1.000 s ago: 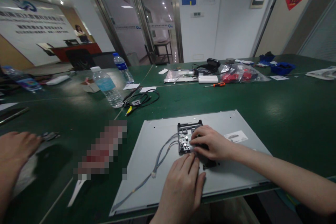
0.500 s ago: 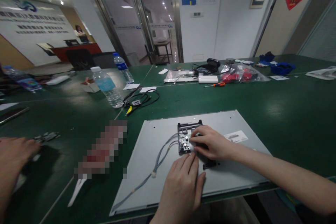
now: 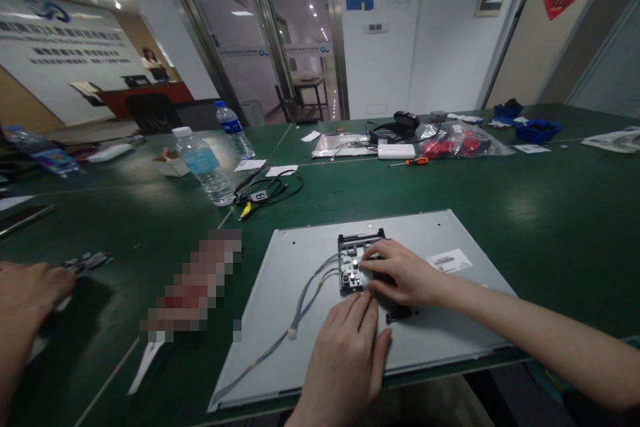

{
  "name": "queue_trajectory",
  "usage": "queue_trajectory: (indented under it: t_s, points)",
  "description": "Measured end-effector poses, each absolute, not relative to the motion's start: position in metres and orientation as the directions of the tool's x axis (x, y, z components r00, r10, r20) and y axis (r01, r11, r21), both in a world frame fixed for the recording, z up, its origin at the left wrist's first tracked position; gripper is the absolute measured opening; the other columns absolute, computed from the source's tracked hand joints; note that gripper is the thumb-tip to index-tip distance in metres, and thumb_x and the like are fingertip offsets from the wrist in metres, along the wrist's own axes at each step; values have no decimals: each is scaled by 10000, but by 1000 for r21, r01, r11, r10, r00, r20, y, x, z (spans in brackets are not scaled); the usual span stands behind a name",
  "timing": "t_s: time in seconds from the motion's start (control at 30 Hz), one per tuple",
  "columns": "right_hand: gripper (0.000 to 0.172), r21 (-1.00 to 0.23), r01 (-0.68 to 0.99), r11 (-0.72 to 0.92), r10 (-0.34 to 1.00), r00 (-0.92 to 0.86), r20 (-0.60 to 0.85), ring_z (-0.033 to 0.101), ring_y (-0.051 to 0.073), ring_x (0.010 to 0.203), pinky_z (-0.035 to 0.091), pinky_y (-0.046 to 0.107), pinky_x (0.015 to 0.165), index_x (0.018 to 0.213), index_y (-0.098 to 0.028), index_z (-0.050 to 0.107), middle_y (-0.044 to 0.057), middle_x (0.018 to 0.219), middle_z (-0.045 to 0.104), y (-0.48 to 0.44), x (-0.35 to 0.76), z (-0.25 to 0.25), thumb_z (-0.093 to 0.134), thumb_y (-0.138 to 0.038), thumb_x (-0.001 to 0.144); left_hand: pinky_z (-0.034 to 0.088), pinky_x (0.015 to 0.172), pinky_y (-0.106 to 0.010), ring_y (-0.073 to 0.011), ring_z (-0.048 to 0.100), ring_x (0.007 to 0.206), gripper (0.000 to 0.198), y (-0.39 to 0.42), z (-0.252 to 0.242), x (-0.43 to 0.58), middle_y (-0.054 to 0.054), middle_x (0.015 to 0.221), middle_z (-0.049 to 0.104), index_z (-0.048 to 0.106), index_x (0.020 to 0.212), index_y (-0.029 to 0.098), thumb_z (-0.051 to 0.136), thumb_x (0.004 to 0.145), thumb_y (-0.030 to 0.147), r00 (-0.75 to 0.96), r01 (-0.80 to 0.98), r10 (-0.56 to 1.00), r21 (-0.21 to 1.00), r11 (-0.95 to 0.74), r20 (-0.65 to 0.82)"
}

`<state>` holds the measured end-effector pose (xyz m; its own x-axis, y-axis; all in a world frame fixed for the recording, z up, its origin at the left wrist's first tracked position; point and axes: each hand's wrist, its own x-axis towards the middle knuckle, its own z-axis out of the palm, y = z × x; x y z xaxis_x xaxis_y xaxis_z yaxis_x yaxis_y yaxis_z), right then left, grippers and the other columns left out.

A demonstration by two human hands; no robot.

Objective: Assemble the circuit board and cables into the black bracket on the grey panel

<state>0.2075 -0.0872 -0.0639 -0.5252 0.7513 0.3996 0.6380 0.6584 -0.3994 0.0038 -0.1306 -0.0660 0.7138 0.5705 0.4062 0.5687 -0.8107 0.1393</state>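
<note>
A grey metal panel lies flat on the green table in front of me. A small black circuit board sits near its middle, and a grey cable runs from the board toward the panel's lower left. My right hand rests over the board's right side, fingers curled and fingertips pinching its edge. My left hand lies flat on the panel just below the board, its fingertips touching the board's lower edge. It holds nothing.
Another person's hand rests on dark parts at the far left. Two water bottles and a coiled black cable lie beyond the panel. An orange-handled screwdriver, a bag of red parts and a blue tray sit at the back.
The other person's hand at the far left has drawn back toward the left edge. My own hands have barely moved on the board.
</note>
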Motion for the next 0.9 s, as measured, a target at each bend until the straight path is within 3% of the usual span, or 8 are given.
queue_trajectory:
  t_s: [0.6,0.73,0.9]
  points:
    - [284,-440,633,636,771,-505,388,565,235,1051,447,409,936,1146,-174,570,104,1101,641,-86,207,-66,622,-242,876,537,943,-492,-308,613,1103,362,-130,-69,2,-156,1203,652,607,1218,89,520,903,245,725,566,569,135,-813,388]
    - [182,-458,638,618,786,-487,382,570,230,1024,456,405,912,1028,-183,566,93,1065,643,-86,207,-66,633,-234,867,540,937,-493,-305,617,1099,356,-131,-69,3,-153,1192,659,610,1207,90,510,903,245,717,564,570,147,-813,400]
    - [90,-440,620,649,760,-508,405,546,233,1114,444,411,954,947,-193,584,101,1190,603,-87,208,-64,626,-241,883,549,920,-490,-300,625,1086,344,-131,-67,3,-155,1173,667,615,1192,87,489,908,234,720,563,568,143,-814,400]
